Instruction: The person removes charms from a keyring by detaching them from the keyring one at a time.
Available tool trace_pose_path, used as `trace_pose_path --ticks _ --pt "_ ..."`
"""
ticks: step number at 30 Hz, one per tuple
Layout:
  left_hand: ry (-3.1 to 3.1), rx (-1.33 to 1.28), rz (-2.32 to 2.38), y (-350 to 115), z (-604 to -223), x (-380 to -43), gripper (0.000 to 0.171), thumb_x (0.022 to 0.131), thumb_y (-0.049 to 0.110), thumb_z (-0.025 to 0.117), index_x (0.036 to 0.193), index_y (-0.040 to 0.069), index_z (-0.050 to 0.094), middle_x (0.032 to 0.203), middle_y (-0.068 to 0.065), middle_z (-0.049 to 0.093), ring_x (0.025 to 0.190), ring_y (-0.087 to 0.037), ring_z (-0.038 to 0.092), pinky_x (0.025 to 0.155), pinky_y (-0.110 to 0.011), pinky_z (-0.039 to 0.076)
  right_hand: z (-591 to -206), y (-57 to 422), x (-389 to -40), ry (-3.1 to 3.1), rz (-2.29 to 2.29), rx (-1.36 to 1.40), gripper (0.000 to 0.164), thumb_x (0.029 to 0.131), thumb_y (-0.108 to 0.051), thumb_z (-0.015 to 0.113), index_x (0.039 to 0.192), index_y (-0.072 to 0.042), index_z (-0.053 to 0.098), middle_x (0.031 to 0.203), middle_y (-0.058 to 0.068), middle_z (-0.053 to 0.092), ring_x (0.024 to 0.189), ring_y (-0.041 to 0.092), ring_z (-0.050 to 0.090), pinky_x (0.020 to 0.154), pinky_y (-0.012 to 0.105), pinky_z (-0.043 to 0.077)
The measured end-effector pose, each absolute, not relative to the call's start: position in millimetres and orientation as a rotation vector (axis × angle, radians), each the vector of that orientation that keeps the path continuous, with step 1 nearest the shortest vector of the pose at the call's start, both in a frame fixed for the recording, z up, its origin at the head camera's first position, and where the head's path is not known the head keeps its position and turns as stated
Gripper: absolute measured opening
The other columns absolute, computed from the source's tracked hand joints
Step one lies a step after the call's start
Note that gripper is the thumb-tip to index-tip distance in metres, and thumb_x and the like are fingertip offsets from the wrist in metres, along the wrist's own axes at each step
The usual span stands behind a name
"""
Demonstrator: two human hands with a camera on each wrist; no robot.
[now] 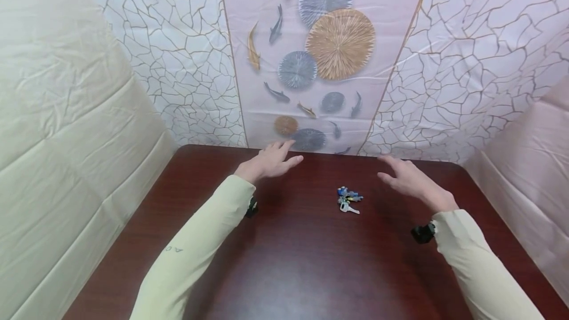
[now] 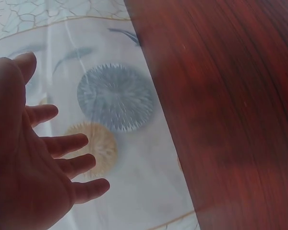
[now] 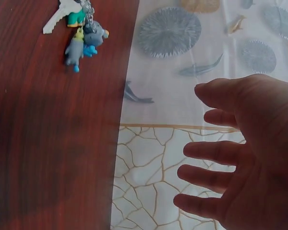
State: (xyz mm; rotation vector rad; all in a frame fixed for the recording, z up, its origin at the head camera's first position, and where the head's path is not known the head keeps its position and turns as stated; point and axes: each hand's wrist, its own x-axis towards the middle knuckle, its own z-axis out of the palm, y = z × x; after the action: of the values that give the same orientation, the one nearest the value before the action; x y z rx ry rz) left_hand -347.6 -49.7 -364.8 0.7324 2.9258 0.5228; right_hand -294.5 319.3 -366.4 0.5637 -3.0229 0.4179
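A keychain [image 1: 351, 195] is laid on the dark red-brown, wood-grained counter [image 1: 284, 256], right of the middle and toward its far edge. By it, a metal key [image 1: 352, 209] is carried on the side nearer the person, its blade pointed to the right. In the right wrist view, a silver chain [image 3: 88, 10] is seen at the bunch, together with a green-coloured piece [image 3: 76, 18], a grey figurine with a yellow top and blue tip [image 3: 75, 50], and another grey figurine [image 3: 93, 34] beside it, by which something bright blue is partly covered.

The left hand [image 1: 270, 160] is held raised over the far part of the counter, to the left of the keychain and well apart from it. Its grip is spread, with the fingers extended and the thumb set away from them. The right hand [image 1: 411, 180] is held raised to the right of the keychain, nearer to it but not touching; its grip is likewise spread.

Both arms are covered by pale yellow sleeves [image 1: 200, 241], and a small black device [image 1: 424, 233] is worn at each wrist. Behind the counter, a cloth [image 1: 262, 107] printed with fish and spiky discs is hung.
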Motion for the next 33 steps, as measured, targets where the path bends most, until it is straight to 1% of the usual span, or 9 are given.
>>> trace_pose_path --ticks 9,15,19,23,27,33 --pt "2.856 0.757 0.593 -29.1 -373.4 -341.2 0.071 0.1 0.059 0.035 0.156 0.018 0.023 0.16 -0.012 0.029 0.148 -0.034 0.026 0.117 -0.055 0.026 -378.3 307.4 -291.8 -2.991 0.494 0.573 0.046 0.096 -0.02 0.058 0.137 -0.002 0.049 0.134 0.026 0.057 0.123 0.047 0.053 0.101 0.06 0.042" --pt "2.849 0.793 0.631 -15.4 -381.9 -336.5 0.068 0.099 0.058 0.039 0.153 0.017 0.03 0.155 -0.012 0.037 0.143 -0.032 0.036 0.115 -0.049 0.033 -387.2 300.4 -291.0 -3.01 0.551 0.553 0.043 0.097 -0.02 0.058 0.137 -0.006 0.051 0.134 0.023 0.058 0.124 0.044 0.053 0.099 0.06 0.043" --pt "2.837 0.823 0.644 -4.3 -386.7 -333.3 0.064 0.099 0.055 0.043 0.149 0.015 0.037 0.148 -0.012 0.046 0.137 -0.027 0.044 0.114 -0.042 0.037 -395.7 297.0 -291.6 -3.003 0.61 0.555 0.042 0.097 -0.02 0.058 0.137 -0.007 0.052 0.134 0.022 0.059 0.123 0.043 0.055 0.097 0.059 0.044" --pt "2.805 0.855 0.683 7.6 -393.6 -329.9 0.058 0.099 0.052 0.047 0.142 0.013 0.045 0.141 -0.011 0.053 0.131 -0.022 0.051 0.11 -0.039 0.041 -405.2 293.6 -292.9 -2.978 0.648 0.553 0.039 0.096 -0.018 0.06 0.133 -0.009 0.056 0.131 0.02 0.061 0.12 0.04 0.057 0.095 0.056 0.045" --pt "2.776 0.868 0.731 18.3 -402.4 -326.0 0.052 0.099 0.05 0.049 0.135 0.012 0.051 0.134 -0.009 0.059 0.121 -0.02 0.057 0.104 -0.037 0.046 -413.5 289.2 -293.7 -2.968 0.658 0.552 0.034 0.094 -0.016 0.061 0.128 -0.007 0.061 0.125 0.019 0.065 0.115 0.038 0.06 0.093 0.055 0.047" --pt "2.75 0.85 0.78 29.6 -413.9 -320.7 0.043 0.099 0.046 0.052 0.128 0.015 0.055 0.127 -0.004 0.064 0.113 -0.016 0.06 0.098 -0.033 0.048 -424.7 285.0 -293.7 -2.988 0.679 0.546 0.029 0.093 -0.014 0.063 0.121 -0.005 0.065 0.117 0.017 0.067 0.104 0.033 0.062 0.086 0.051 0.05"
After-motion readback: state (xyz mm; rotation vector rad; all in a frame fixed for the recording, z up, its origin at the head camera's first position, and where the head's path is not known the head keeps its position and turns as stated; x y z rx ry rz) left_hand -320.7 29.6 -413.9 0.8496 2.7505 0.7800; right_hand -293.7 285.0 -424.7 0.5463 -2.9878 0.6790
